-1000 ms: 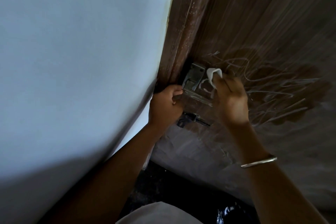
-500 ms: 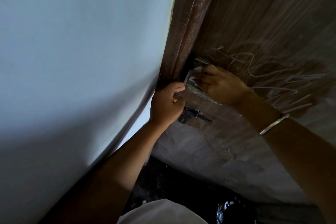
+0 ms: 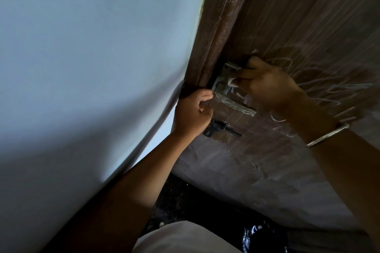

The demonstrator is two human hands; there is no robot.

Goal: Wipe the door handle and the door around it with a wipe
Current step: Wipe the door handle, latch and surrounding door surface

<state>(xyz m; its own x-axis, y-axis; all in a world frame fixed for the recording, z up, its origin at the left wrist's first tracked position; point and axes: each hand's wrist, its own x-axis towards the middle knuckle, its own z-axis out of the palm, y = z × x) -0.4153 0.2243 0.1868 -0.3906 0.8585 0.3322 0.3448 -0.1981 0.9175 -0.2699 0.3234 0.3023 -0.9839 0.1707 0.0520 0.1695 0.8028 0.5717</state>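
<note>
A metal door handle (image 3: pixel 223 86) with its plate sits on the brown wooden door (image 3: pixel 308 16), close to the door's left edge. My right hand (image 3: pixel 267 86), with a bangle on its wrist, presses a small white wipe (image 3: pixel 233 82) against the upper part of the handle; most of the wipe is hidden under the fingers. My left hand (image 3: pixel 192 113) is curled around the door's edge just below and left of the handle. White scribbled streaks cover the door to the right of the handle.
A pale blue wall (image 3: pixel 92 68) fills the left side, meeting the dark brown door frame (image 3: pixel 218 26). A small black latch (image 3: pixel 220 127) is fixed below the handle. The dark floor (image 3: pixel 195 201) and a shiny black bag (image 3: pixel 263 238) lie below.
My right hand went left over the handle with the wipe, then pulled back slightly to the right, so the handle plate shows again. My left hand stayed on the door's edge.
</note>
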